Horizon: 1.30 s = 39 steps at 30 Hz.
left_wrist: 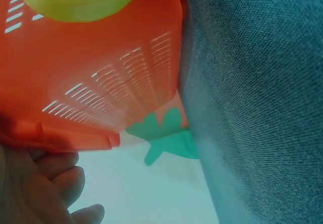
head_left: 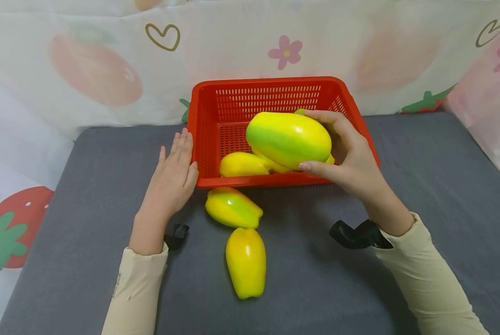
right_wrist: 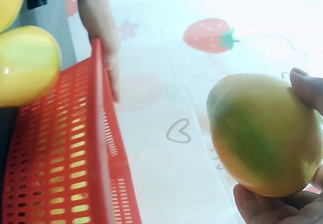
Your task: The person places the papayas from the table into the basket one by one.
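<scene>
My right hand (head_left: 352, 158) grips a large yellow-green papaya (head_left: 289, 139), thumb on the near side and fingers on the far side. The papaya is held over the right part of a red plastic basket (head_left: 194, 116). In the right wrist view the same papaya (right_wrist: 262, 133) appears above the basket rim (right_wrist: 98, 133). Fairly straight, the fingers of my left hand (head_left: 170, 179) rest against the basket's left side. More yellow papayas (head_left: 243, 164) lie inside, partly hidden by the held one. Two others, a papaya (head_left: 233, 208) and a paler papaya (head_left: 246, 263), lie in front of the basket.
A grey cloth (head_left: 99, 223) covers the table. Behind stands a white curtain (head_left: 233, 42) printed with strawberries, hearts and flowers. Black straps (head_left: 356, 234) sit at both wrists.
</scene>
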{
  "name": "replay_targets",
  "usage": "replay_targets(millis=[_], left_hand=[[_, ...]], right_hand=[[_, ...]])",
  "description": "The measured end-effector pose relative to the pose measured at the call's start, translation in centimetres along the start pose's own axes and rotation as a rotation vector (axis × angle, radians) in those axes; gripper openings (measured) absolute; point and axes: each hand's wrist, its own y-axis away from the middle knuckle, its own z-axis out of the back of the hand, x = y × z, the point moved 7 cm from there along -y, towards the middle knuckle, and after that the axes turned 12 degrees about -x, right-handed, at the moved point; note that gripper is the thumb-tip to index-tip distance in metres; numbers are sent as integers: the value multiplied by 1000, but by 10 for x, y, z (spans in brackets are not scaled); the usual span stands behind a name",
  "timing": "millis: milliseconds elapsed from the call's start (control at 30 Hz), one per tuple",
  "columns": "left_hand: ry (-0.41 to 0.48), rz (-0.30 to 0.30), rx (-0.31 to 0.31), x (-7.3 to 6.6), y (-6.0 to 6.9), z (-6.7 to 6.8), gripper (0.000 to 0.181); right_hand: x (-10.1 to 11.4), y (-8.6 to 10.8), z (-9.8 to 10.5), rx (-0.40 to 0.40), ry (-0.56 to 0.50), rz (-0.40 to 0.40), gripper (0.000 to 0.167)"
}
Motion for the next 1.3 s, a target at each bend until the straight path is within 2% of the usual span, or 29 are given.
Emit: replay_targets(millis=[400, 533, 767, 1000, 1300], left_hand=[[3, 4, -9, 1, 1, 0, 60], [7, 1, -10, 2, 1, 0, 60], [13, -10, -13, 2, 0, -1, 60], [21, -17, -17, 3, -1, -2, 59], [16, -11, -14, 2, -1, -2, 60]], right_hand=[[-7, -21, -5, -79, -61, -93, 58], [-15, -28, -4, -104, -46, -129, 57], [-31, -43, -1, -144, -78, -227, 55], [-48, -56, 1, -173, -14, -298, 56], [-58, -70, 4, -170, 2, -278, 53]])
